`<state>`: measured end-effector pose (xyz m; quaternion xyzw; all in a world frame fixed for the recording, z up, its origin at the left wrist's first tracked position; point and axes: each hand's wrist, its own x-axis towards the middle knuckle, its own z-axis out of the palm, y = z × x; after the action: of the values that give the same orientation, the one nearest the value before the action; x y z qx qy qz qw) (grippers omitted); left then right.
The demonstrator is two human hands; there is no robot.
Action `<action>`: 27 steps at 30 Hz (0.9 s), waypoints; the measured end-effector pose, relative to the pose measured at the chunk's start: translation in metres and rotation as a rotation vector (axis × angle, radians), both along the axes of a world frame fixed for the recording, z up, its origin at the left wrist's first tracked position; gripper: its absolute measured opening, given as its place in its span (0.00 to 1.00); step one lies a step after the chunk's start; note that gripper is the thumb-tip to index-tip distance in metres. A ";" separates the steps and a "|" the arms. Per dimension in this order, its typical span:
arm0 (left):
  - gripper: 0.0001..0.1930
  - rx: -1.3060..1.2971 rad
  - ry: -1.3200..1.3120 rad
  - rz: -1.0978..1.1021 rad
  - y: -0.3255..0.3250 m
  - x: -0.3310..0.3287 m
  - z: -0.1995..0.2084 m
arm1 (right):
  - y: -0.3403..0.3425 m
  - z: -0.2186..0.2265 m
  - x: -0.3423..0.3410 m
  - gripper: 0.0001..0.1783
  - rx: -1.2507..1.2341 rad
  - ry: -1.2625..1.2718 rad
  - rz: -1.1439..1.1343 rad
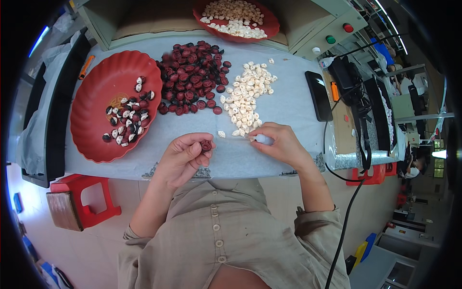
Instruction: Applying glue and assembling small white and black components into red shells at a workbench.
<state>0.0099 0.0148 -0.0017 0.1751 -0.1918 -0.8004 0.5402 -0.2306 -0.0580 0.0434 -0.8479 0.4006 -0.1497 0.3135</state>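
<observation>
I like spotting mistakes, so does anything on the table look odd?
A little: one white piece lies near the left hand, and another sits at the far end, both apart from the white pile, so they look like strays.

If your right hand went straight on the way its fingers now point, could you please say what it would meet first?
The right hand, pinching a small bottle, points leftward and slightly forward, so it would probably meet the near end of the cream pieces first; its height above them is unclear.
</observation>
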 end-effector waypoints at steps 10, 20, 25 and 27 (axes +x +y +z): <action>0.14 0.005 0.013 -0.021 0.000 0.001 -0.002 | -0.004 0.007 0.000 0.12 0.188 0.078 -0.022; 0.14 0.003 0.010 -0.022 -0.001 0.002 -0.002 | 0.008 -0.001 0.004 0.13 0.050 0.022 -0.110; 0.14 0.018 -0.023 -0.003 -0.002 -0.001 0.000 | 0.016 0.007 0.015 0.06 0.641 -0.264 -0.405; 0.14 0.041 -0.046 -0.028 -0.002 -0.003 0.004 | 0.022 0.001 0.020 0.05 0.701 -0.421 -0.422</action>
<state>0.0069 0.0124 0.0022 0.2020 -0.1902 -0.8075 0.5206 -0.2102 -0.0359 0.0444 -0.5417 0.5185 -0.2351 0.6184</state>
